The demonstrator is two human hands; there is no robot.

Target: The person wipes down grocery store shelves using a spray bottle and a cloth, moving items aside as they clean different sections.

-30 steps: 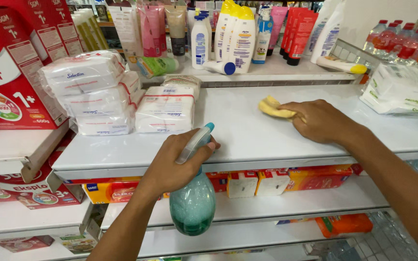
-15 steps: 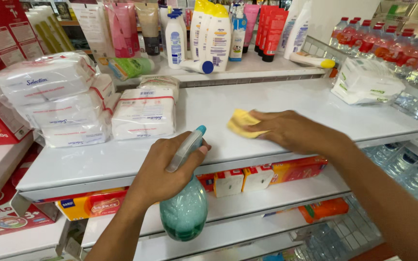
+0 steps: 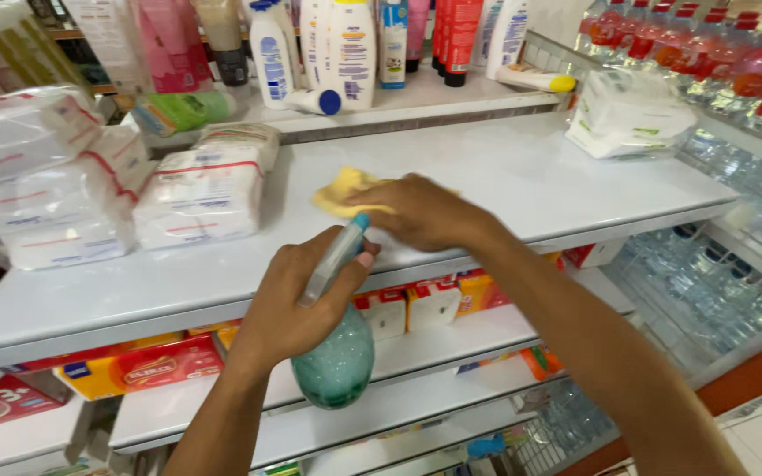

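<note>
I see the left hand (image 3: 297,300) gripping a green spray bottle (image 3: 337,353) at its neck, just below the white shelf (image 3: 522,176) edge. The right hand (image 3: 421,211) presses flat on a yellow cloth (image 3: 341,189) lying on that shelf.

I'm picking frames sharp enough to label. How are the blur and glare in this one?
Head view: the left hand and green spray bottle are fairly sharp; the right hand on the yellow cloth is slightly smeared; soft glare whitens the white shelf; the water bottles at top right are blurred.
</note>
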